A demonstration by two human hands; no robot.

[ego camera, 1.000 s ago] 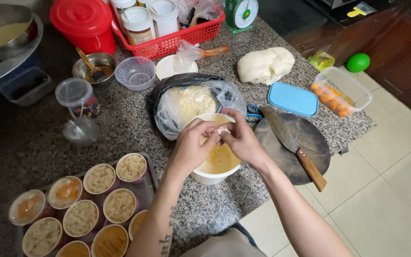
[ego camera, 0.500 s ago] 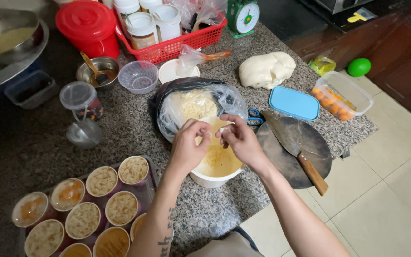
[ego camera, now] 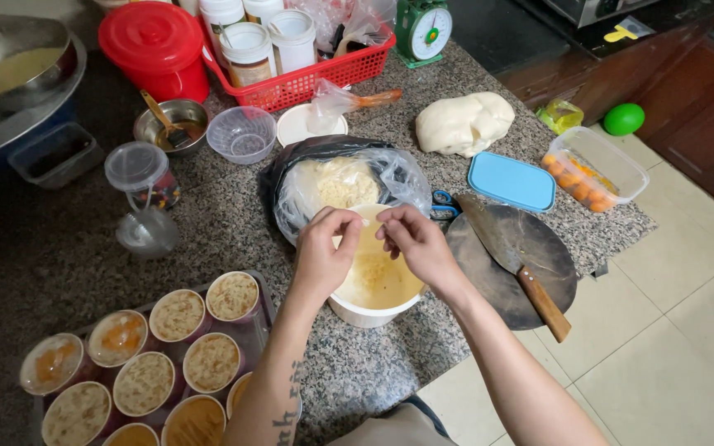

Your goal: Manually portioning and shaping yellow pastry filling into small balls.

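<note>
Both hands have barely moved vs a sec ago, so same step going on. Left hand (ego camera: 324,252) & right hand (ego camera: 415,244) hover over white bowl (ego camera: 373,285), fingertips pinched on a small bit of pale stuff. Bowl sits near counter edge (ego camera: 423,363); cups (ego camera: 175,355) left, cleaver (ego camera: 510,256) right; bag (ego camera: 345,182) just beyond

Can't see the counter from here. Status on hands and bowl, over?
Left hand and right hand pinching together over round white bowl of pale yellow filling. Grip unclear. Steel cleaver on dark round board beside right wrist.
</note>
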